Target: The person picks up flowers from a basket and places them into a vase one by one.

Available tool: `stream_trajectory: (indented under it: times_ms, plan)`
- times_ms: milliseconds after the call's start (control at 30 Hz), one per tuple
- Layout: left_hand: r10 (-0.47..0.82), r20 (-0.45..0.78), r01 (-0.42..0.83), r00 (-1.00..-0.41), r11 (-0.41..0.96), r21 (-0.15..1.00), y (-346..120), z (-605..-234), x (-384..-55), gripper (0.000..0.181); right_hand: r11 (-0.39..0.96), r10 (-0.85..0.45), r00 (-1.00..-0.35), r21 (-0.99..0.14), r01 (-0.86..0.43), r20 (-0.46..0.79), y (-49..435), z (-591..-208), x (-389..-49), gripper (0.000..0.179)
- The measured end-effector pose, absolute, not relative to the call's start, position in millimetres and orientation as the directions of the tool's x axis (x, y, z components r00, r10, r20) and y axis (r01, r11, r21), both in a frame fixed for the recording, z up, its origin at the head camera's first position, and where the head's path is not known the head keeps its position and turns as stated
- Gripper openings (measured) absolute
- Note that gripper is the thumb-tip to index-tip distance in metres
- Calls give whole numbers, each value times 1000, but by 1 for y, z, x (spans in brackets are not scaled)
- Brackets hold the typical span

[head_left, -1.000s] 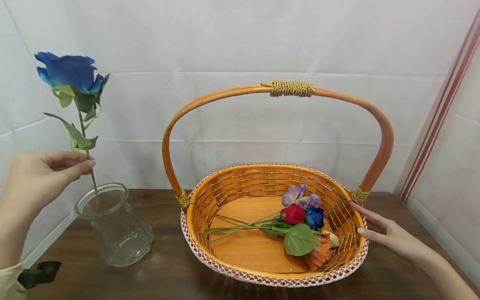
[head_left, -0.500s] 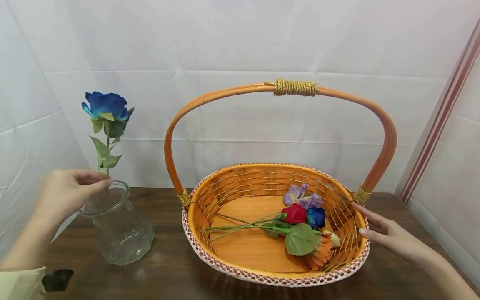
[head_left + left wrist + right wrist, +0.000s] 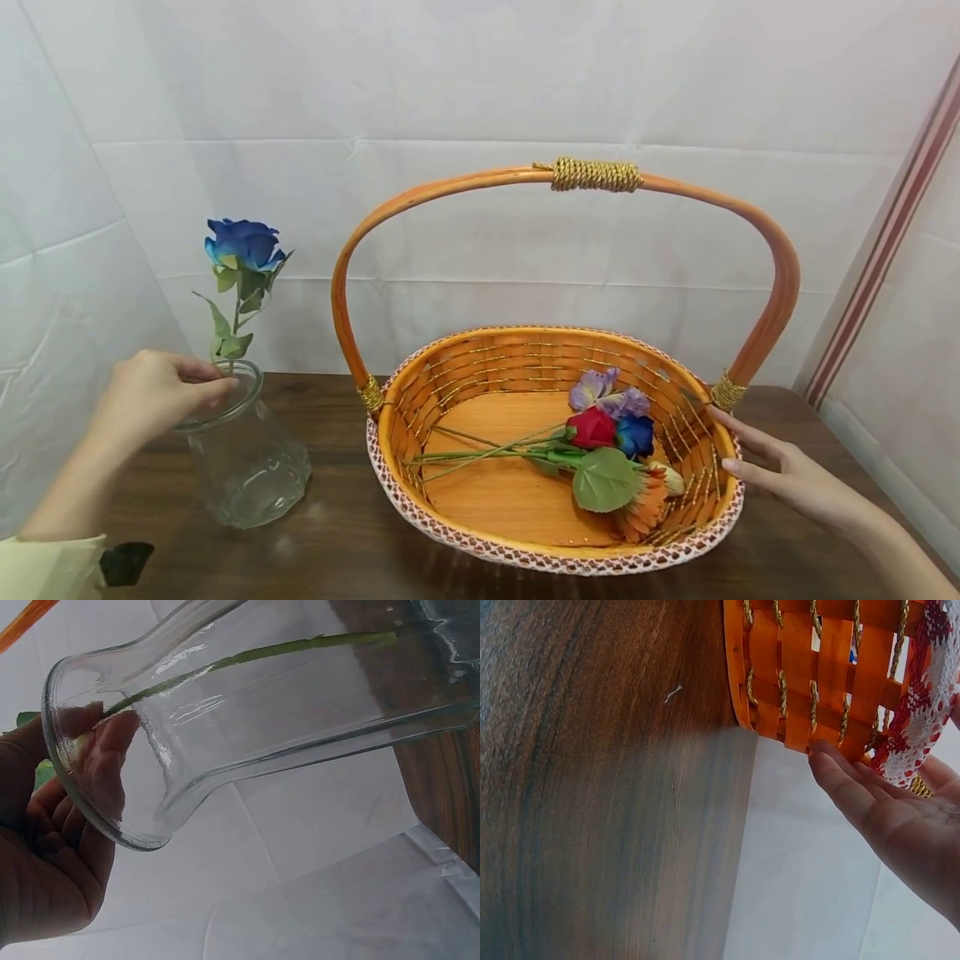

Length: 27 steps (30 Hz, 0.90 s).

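My left hand [image 3: 168, 396] pinches the stem of a blue rose [image 3: 243, 246] at the mouth of a clear glass vase [image 3: 251, 475]. The bloom stands above the rim. In the left wrist view the green stem [image 3: 262, 652] runs down inside the vase, and fingertips show behind the glass rim [image 3: 56, 742]. My right hand [image 3: 806, 483] rests on the right end of an orange woven basket [image 3: 495, 512], thumb and index finger at its rim. The right wrist view has straight fingers [image 3: 844, 780] against the outer weave [image 3: 810, 690], below the lace trim [image 3: 922, 712].
Inside the basket lie a red rose [image 3: 591, 427], a smaller blue rose [image 3: 635, 436], purple flowers [image 3: 600, 392] and an orange flower [image 3: 642, 507], stems leftward. A tall arched handle [image 3: 780, 275] rises over it. White sheeting [image 3: 480, 83] hangs behind the dark wooden table [image 3: 330, 550].
My left hand has moved right and down with the blue rose, lowering its stem into the vase. The right hand has stayed at the basket's rim.
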<state>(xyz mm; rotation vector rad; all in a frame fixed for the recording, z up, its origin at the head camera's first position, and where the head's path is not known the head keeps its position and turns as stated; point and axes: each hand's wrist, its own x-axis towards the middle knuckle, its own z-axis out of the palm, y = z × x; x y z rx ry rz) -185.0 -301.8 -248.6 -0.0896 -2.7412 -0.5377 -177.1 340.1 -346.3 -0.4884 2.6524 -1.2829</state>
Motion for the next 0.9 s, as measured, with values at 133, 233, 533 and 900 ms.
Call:
stream_trajectory:
  times_ms: [133, 233, 533, 900]
  plan:
    - [-20, 325, 103, -945, 928, 358, -301, -248, -183, 34, 581, -354, -935, -784, -220, -1, 339, -346, -176, 57]
    - [-29, 342, 100, -939, 931, 351, -300, -246, -181, 33, 587, -352, -936, -779, -220, -2, 339, -346, -176, 57]
    - [-84, 393, 96, -916, 905, 415, -295, -241, -168, 32, 593, -353, -936, -774, -222, -3, 339, -346, -177, 58]
    - [-92, 408, 136, -908, 858, 495, -278, -230, -156, 32, 596, -351, -936, -771, -225, 2, 340, -346, -177, 58]
